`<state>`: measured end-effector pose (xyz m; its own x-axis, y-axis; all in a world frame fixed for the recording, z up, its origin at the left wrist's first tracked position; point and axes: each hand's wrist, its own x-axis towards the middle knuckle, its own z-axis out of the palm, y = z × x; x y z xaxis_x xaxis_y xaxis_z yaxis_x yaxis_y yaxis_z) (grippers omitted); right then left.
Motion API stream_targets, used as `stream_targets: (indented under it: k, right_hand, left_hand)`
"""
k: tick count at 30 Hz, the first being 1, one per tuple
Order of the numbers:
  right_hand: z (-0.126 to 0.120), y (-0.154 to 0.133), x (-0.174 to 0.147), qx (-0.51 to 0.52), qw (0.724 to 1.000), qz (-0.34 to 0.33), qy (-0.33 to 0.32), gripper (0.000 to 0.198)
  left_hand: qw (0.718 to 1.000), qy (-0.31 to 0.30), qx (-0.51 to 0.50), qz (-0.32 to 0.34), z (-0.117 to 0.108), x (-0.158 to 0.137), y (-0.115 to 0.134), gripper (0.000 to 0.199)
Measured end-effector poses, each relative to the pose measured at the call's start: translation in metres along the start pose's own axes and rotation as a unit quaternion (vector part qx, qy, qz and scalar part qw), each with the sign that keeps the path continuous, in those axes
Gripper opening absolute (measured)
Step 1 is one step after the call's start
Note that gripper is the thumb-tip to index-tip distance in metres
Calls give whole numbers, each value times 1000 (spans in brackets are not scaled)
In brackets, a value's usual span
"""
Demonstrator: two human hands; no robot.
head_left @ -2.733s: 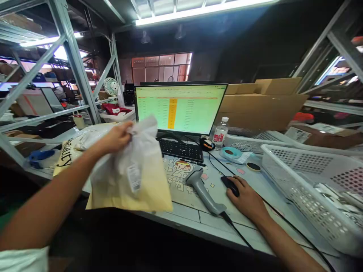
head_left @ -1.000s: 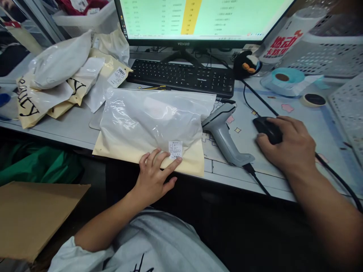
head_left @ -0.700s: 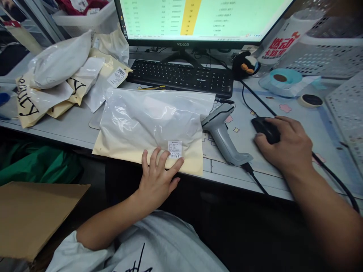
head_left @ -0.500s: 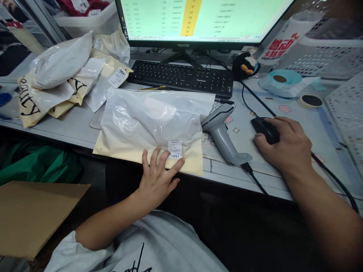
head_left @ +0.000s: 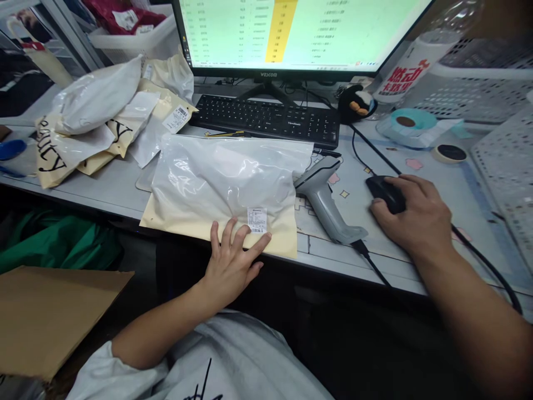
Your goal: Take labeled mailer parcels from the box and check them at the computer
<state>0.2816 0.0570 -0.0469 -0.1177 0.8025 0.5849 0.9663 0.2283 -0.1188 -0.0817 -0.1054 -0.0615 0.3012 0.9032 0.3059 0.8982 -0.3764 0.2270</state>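
Note:
A clear-fronted plastic bag with a cream lower band lies flat along the desk's front edge. On that band, a small white barcode label shows. My left hand rests on the bag's lower edge, fingers spread, the tips just left of and below the label. At the right, my right hand is wrapped over a black computer mouse. Between the bag and the mouse lies a grey barcode scanner, its head touching the bag's right side and its cable running off the desk edge.
Behind the bag stand a black keyboard and a lit monitor with a table of rows. Several filled bags are heaped at the left. A bottle, tape rolls and white baskets stand right. Cardboard lies lower left.
The whole view has shifted slightly, so the desk items sit a little lower in the picture. Both hands keep their places on the bag and the mouse.

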Motion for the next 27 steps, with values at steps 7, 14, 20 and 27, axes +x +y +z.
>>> stream_targets:
  k: [7, 14, 20, 27]
  right_hand:
    - [-2, -1, 0, 1, 1000, 7, -12, 54]
    - [-6, -6, 1, 1, 999, 33, -29, 51]
    - [-9, -11, 2, -5, 998, 43, -36, 57]
    - [-5, -7, 1, -2, 999, 41, -32, 54]
  left_hand:
    - [1000, 3, 1, 1, 0, -1, 0, 59]
    - [1000, 7, 10, 1, 0, -1, 0, 59]
    - [1000, 14, 18, 4, 1, -2, 0, 58]
    - [999, 25, 24, 5, 4, -3, 0, 59]
